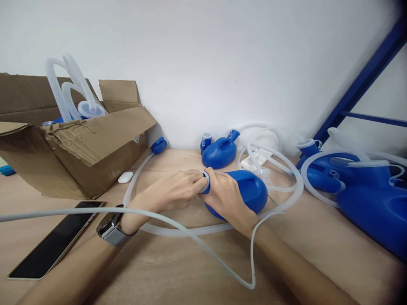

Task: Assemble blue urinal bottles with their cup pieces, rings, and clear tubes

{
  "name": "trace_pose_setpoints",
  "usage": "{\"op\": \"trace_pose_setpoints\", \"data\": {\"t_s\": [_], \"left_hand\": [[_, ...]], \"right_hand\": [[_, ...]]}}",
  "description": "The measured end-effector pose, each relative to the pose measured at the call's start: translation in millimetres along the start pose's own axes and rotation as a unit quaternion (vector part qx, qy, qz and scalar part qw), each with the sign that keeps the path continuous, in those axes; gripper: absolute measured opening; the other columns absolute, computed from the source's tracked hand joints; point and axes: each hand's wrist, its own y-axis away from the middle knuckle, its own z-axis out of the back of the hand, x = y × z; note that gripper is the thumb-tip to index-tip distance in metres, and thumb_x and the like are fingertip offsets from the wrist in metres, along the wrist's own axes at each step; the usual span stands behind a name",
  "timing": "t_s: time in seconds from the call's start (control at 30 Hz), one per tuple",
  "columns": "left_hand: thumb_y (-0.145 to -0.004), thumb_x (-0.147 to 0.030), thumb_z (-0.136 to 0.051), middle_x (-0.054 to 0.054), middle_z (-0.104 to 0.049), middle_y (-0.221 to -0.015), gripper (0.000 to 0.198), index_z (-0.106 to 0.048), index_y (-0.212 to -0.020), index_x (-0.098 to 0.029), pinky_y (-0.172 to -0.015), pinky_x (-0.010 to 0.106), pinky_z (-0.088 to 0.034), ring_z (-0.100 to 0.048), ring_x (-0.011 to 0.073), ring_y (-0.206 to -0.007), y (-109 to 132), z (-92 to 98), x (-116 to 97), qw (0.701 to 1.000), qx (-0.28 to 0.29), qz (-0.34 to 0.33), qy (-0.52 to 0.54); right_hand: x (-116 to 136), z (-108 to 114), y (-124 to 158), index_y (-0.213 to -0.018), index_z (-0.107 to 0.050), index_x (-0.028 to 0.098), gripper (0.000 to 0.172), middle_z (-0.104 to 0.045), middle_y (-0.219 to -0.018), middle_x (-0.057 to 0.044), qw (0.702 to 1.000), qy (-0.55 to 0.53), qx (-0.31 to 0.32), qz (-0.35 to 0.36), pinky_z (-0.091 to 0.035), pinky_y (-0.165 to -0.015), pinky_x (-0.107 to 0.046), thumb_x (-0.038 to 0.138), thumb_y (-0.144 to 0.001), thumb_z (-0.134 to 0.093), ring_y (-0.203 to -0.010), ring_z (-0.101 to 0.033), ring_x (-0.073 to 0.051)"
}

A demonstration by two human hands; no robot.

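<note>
A blue plastic urinal bottle lies on its side on the table, its mouth turned toward my left hand. Around the bottle's neck my right hand is closed, thumb up beside the mouth. The curled fingers of my left hand press at the pale rim of that mouth; their tips are partly hidden. My left wrist wears a dark watch with a grey band. A thin whitish tube crosses in front of both forearms, close to the camera. Behind my hands sits another blue urinal bottle.
At left stands an open cardboard box holding pale hoses. A phone and a white case lie nearby. Pale coiled hose and more blue bottles fill the right. Behind rises a wall with a blue metal frame.
</note>
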Motion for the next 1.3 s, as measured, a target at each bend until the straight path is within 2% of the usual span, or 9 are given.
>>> {"op": "trace_pose_setpoints", "data": {"t_s": [0.1,0.27,0.43,0.57,0.73,0.9,1.03,1.17,1.3], "left_hand": [[-0.089,-0.02,-0.033,-0.002,-0.063,-0.094,0.02,-0.052,-0.092,-0.016,-0.076,0.019,-0.027,-0.046,-0.0001,-0.082,0.6,-3.8,-0.2,0.998,-0.038,-0.022,-0.036],[-0.089,-0.018,-0.034,-0.001,-0.064,-0.1,0.022,-0.054,-0.097,-0.016,-0.08,0.021,-0.025,-0.046,0.0004,-0.088,-0.9,-0.9,0.2,0.999,-0.036,-0.02,-0.035],[-0.087,-0.023,-0.042,-0.001,-0.065,-0.096,0.022,-0.063,-0.089,-0.016,-0.08,0.02,-0.021,-0.037,-0.0012,-0.082,-1.1,20.0,0.5,0.996,0.039,0.029,0.072],[-0.086,-0.031,-0.045,-0.001,-0.065,-0.088,0.029,-0.065,-0.08,-0.011,-0.073,0.015,-0.02,-0.029,-0.0063,-0.071,-0.8,34.8,3.3,0.966,0.094,0.103,0.219],[-0.083,-0.051,-0.049,-0.003,-0.066,-0.084,0.045,-0.067,-0.086,-0.01,-0.07,0.004,-0.029,-0.041,-0.012,-0.07,-1.7,40.8,20.9,0.904,0.111,0.232,0.341],[-0.079,-0.069,-0.042,-0.001,-0.07,-0.089,0.067,-0.069,-0.099,-0.011,-0.062,0.003,-0.03,-0.04,-0.0105,-0.064,5.2,9.4,49.3,0.839,0.24,0.284,0.397],[-0.079,-0.053,-0.05,0.002,-0.074,-0.101,0.052,-0.071,-0.103,-0.011,-0.067,0.001,-0.033,-0.046,-0.0102,-0.068,10.4,-39.6,53.5,0.814,0.299,0.255,0.427],[-0.076,-0.045,-0.055,-0.001,-0.075,-0.101,0.043,-0.074,-0.103,-0.017,-0.07,0.002,-0.036,-0.051,-0.0096,-0.071,6.2,-60.1,45.3,0.815,0.288,0.264,0.429],[-0.078,-0.055,-0.05,-0.001,-0.072,-0.117,0.051,-0.07,-0.114,-0.025,-0.083,0.004,-0.041,-0.058,-0.0056,-0.091,3.4,-57.8,56.9,0.83,0.2,0.363,0.375]], "right_hand": [[-1.0,0.3,-0.5,-0.101,-0.052,0.018,0.019,-0.068,-0.081,-0.006,1.0,-0.003,-0.004,0.005,-0.037,-0.068,-0.034,0.024,-0.085,-0.06,-0.077,-0.068,-0.027],[1.1,4.0,-2.1,-0.104,-0.055,0.017,0.022,-0.07,-0.085,-0.008,1.0,0.008,0.018,-0.022,-0.039,-0.069,-0.034,0.027,-0.085,-0.06,-0.082,-0.069,-0.028],[5.2,7.1,-4.0,-0.101,-0.055,0.017,0.019,-0.069,-0.085,-0.008,0.998,0.018,0.044,-0.04,-0.039,-0.07,-0.034,0.025,-0.085,-0.062,-0.083,-0.069,-0.028],[5.7,6.6,-4.2,-0.098,-0.055,0.017,0.015,-0.069,-0.083,-0.007,0.998,0.011,0.036,-0.047,-0.038,-0.068,-0.034,0.023,-0.086,-0.062,-0.083,-0.068,-0.027],[5.4,3.1,-2.8,-0.098,-0.056,0.017,0.018,-0.069,-0.083,-0.005,0.999,0.012,0.006,-0.04,-0.037,-0.068,-0.034,0.031,-0.09,-0.065,-0.08,-0.068,-0.026],[8.5,7.0,-5.3,-0.102,-0.058,0.016,0.029,-0.07,-0.09,-0.006,0.998,0.008,0.024,-0.051,-0.04,-0.07,-0.034,0.035,-0.085,-0.074,-0.085,-0.069,-0.027],[1.4,17.0,-7.6,-0.112,-0.059,0.016,0.035,-0.072,-0.098,-0.006,0.996,-0.017,0.082,-0.03,-0.043,-0.074,-0.035,0.04,-0.09,-0.072,-0.091,-0.07,-0.027],[-12.7,23.1,-8.1,-0.134,-0.055,0.016,0.06,-0.072,-0.113,-0.009,0.995,-0.012,0.095,0.016,-0.046,-0.08,-0.037,0.053,-0.09,-0.072,-0.103,-0.07,-0.029],[-19.7,21.8,-7.7,-0.129,-0.061,0.017,0.061,-0.072,-0.103,-0.008,0.994,0.034,0.104,0.011,-0.046,-0.079,-0.041,0.063,-0.09,-0.068,-0.095,-0.07,-0.032]]}}
